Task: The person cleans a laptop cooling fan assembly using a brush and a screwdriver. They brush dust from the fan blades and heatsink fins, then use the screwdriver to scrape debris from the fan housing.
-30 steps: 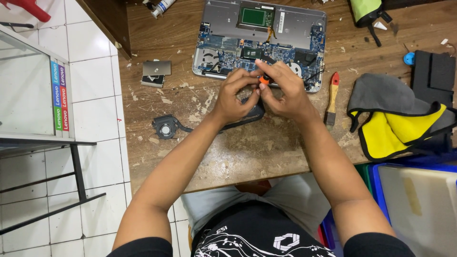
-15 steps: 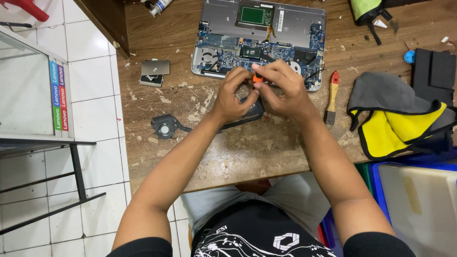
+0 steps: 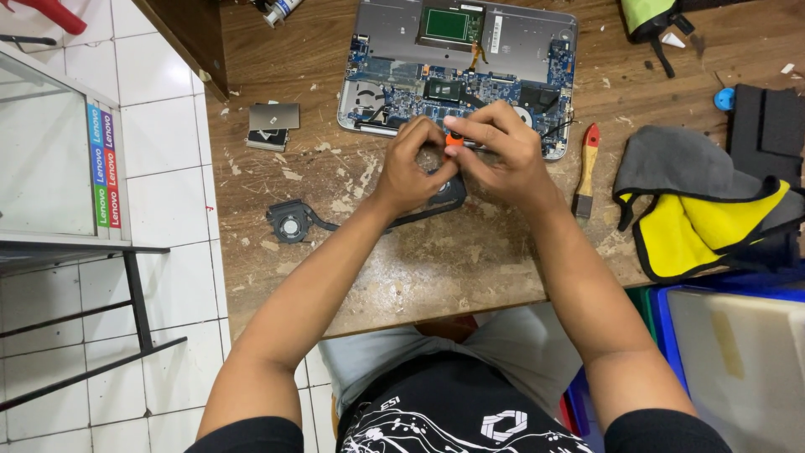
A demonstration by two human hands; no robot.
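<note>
An opened laptop base [image 3: 511,46] with a blue circuit board lies at the far middle of the worn wooden table [image 3: 436,252]. My left hand [image 3: 411,172] and my right hand [image 3: 503,159] meet just in front of it, fingers pinched together around a small orange-tipped tool [image 3: 454,140]. Beneath the hands lies a black cooling fan with a heat pipe [image 3: 293,225]; its round fan end shows to the left, while the other end is hidden under my hands.
A red-and-wood handled brush [image 3: 585,172] lies right of my hands. A grey and yellow cloth [image 3: 704,210] and black foam blocks [image 3: 767,126] sit at the right. Small metal plates [image 3: 272,126] lie at the left. Blue bins [image 3: 738,352] stand below right.
Both hands have stayed together in front of the laptop; the orange tip has shifted slightly between the fingers. Nothing else has moved.
</note>
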